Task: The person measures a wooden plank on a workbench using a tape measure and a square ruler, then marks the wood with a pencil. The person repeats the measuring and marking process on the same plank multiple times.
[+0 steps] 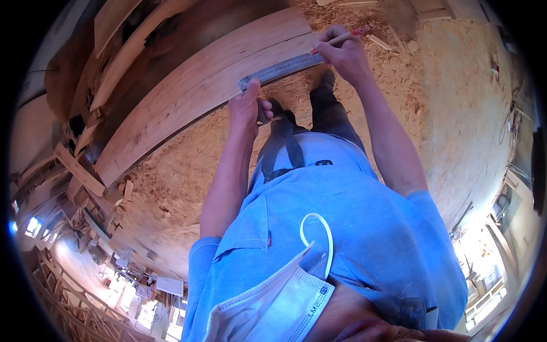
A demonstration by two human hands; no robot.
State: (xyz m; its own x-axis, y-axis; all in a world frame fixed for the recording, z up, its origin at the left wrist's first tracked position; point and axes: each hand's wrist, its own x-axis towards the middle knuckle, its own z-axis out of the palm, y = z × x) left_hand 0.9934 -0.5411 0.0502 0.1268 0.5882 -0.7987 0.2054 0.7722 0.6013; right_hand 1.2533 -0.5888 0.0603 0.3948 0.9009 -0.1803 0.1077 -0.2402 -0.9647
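Note:
A long, pale wooden board (188, 85) runs from the lower left to the upper middle. On its near edge lies a metal carpenter's square (285, 68), its long blade reaching toward my right hand. My left hand (245, 111) is closed on the square's corner end, with the thumb on top and the fingers curled around the short leg. At the blade's far end, my right hand (345, 57) pinches a red-and-tan pencil (343, 37). The pencil's red tip sits close to the blade and the board's end.
Wood shavings (176, 176) cover the floor around my feet (326, 80). More boards (128, 57) stand beyond the long board, and offcuts (77, 165) are piled at the left. A white face mask (273, 302) hangs below my chin, in the lower part of the view.

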